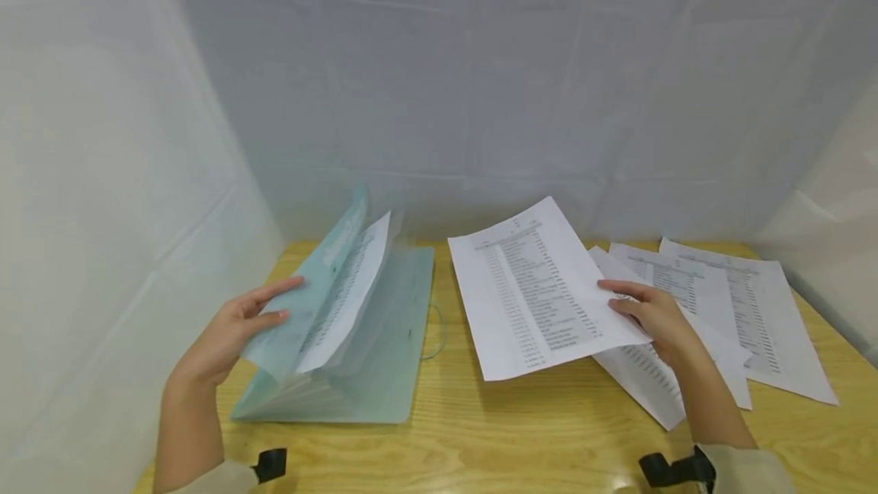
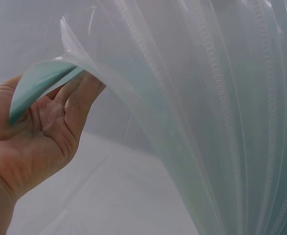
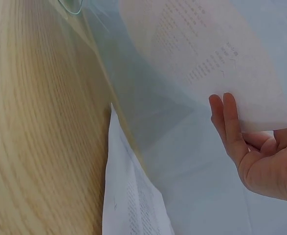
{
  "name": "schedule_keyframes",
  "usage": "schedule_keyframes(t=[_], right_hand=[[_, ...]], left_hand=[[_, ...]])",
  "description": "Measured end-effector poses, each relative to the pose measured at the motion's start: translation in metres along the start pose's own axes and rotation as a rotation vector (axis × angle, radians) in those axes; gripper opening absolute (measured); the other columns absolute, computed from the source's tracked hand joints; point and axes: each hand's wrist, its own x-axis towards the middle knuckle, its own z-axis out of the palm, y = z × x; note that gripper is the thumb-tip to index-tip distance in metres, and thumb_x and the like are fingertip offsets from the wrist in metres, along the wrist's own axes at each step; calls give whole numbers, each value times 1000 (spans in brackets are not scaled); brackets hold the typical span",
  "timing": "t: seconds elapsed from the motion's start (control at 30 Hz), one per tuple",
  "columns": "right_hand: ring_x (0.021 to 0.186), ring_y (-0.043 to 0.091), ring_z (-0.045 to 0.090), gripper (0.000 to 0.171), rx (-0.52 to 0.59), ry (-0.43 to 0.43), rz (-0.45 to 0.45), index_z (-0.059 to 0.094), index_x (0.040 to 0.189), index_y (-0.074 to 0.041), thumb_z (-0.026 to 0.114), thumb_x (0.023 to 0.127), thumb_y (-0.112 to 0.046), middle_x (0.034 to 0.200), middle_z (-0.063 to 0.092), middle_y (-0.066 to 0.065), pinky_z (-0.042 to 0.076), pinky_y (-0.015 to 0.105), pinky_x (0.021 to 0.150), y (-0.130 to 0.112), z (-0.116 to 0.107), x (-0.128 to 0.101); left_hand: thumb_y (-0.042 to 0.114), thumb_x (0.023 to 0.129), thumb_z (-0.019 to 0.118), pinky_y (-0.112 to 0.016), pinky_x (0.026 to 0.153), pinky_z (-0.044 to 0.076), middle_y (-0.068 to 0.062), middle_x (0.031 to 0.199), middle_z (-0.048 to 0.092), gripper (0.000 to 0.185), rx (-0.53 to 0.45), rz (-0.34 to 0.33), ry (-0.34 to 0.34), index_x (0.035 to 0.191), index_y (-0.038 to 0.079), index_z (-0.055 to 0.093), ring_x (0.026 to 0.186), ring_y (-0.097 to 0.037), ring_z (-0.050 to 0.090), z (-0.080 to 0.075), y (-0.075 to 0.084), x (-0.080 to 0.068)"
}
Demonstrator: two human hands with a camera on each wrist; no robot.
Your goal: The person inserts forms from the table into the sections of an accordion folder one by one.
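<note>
Two sleeves with black wrist straps point(image 1: 675, 469) sit closest to the viewer, at the near edge of a wooden table point(image 1: 480, 433). White cloth point(image 1: 103, 174) hangs behind and to both sides of the table.

On the left half of the table lies a pale green folder point(image 1: 384, 349) with many pockets fanned open; a thin elastic loop point(image 1: 436, 332) trails from its right edge. One printed sheet point(image 1: 346, 296) already stands in a front pocket, leaning against the raised cover. On the right side, several more printed pages point(image 1: 748, 311) lie overlapping flat on the wood, partly hidden by the right forearm.

The left hand point(image 1: 229, 330) holds the folder's front cover up and back, thumb on one face and fingers on the other; the left wrist view shows the green edge bent across the palm point(image 2: 45, 122) with the fingers loosely curved round it.

The right hand point(image 1: 652, 311) pinches the right edge of a single printed page point(image 1: 535, 292), thumb on top and fingers beneath, lifting it clear of the other pages. This page hangs tilted above the table between the folder and the pile, well short of the pockets.
</note>
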Motion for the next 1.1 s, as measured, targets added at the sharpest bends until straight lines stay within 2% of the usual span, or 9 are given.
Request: schedule_keyframes(t=[0.1,0.43,0.73,1.1], right_hand=[[79,18,63,43,-20,1,-10,44,135,0,50,95,-14,118,51,21,52,32,63,2,-2,4],[73,18,63,42,-25,-10,-55,47,132,1,53,93,-13,120,48,24,52,31,59,-15,8,7],[72,19,64,41,3,-36,-62,49,132,1,53,93,-13,115,53,19,52,32,59,-27,21,9],[70,16,63,39,-2,-66,-75,51,130,0,52,93,-12,112,55,19,51,30,58,-40,35,14]], left_hand=[[15,94,54,-63,98,6,-4,143,35,47,-1,6,0,137,3,41,135,-32,5,7,-5,3],[16,93,55,-62,98,8,-3,143,35,47,-2,-4,8,137,3,42,134,-32,6,8,-2,2],[16,94,54,-60,99,11,-5,144,33,48,6,4,3,138,3,40,134,-31,8,8,-2,1],[14,94,54,-62,98,7,-7,143,35,47,8,21,3,137,1,41,135,-31,7,8,0,1]])
